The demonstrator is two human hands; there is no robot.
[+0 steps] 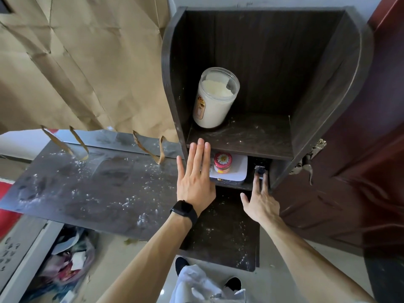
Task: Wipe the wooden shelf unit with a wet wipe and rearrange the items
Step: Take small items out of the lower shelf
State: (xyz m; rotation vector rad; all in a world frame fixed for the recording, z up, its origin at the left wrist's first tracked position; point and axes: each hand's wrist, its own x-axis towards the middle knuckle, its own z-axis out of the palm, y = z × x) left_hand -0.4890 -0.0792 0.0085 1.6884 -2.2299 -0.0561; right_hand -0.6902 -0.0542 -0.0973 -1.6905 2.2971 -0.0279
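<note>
Crumpled white cloth lies nearest, unheld. Farther in, the right hand, fingers straight, touches a small black round object straight ahead in the dark wooden shelf unit's lower compartment. The left hand rests flat and released on the unit's left edge.

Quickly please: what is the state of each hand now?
Left hand: open, fingers straight, holding nothing.
Right hand: open, fingers reach a small dark object.

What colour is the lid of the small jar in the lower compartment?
The lid is red with a white flower; head view.
</note>
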